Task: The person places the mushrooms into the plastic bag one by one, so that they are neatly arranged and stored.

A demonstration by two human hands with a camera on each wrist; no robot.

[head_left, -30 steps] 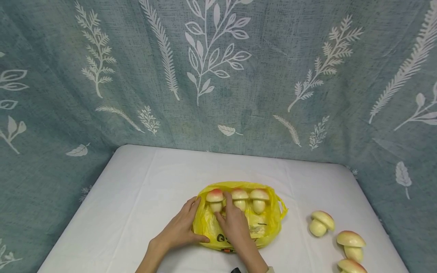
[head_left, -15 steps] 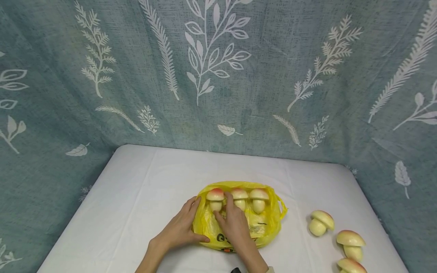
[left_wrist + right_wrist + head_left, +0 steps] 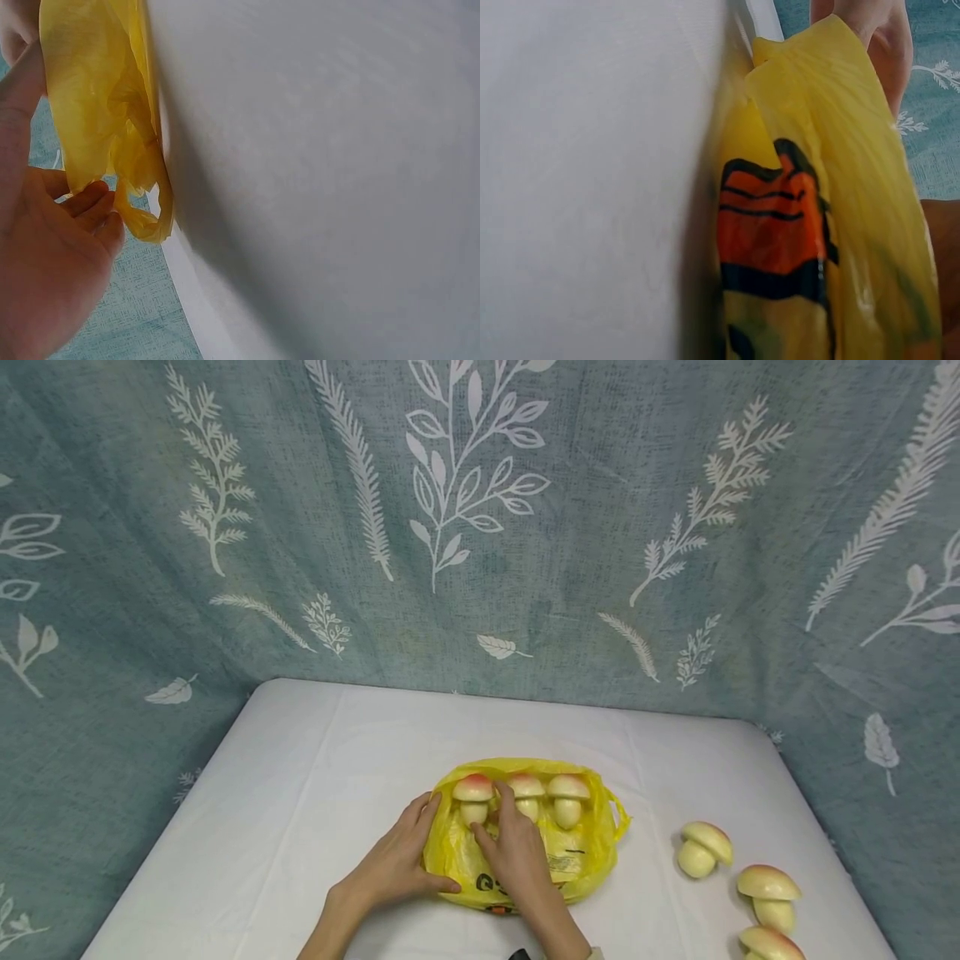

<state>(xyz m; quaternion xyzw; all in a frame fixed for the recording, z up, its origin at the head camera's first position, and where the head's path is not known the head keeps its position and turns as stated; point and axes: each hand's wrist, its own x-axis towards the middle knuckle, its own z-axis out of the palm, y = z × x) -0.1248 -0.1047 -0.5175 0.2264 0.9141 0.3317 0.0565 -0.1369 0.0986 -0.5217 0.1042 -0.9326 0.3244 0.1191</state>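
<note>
A yellow plastic bag [image 3: 581, 852] lies on the white table [image 3: 315, 760]. Three mushroom-shaped toys stand in a row at its far edge: left [image 3: 474, 797], middle [image 3: 527, 793], right [image 3: 567, 797]. My left hand [image 3: 397, 860] rests on the bag's left edge, fingers fairly straight and thumb laid on the plastic. My right hand [image 3: 517, 852] lies flat on the bag's middle, its forefinger reaching up between the left and middle toys. The left wrist view shows my left hand's fingertips [image 3: 97, 210] against the yellow bag [image 3: 97, 112]. The bag's orange and black print [image 3: 772, 225] fills the right wrist view.
Three more mushroom toys lie loose on the table at the right: one [image 3: 701, 850] nearest the bag, one [image 3: 768, 897] further right, one [image 3: 768, 946] at the front edge. A blue-green leaf-patterned cloth [image 3: 480, 527] hangs behind and around the table.
</note>
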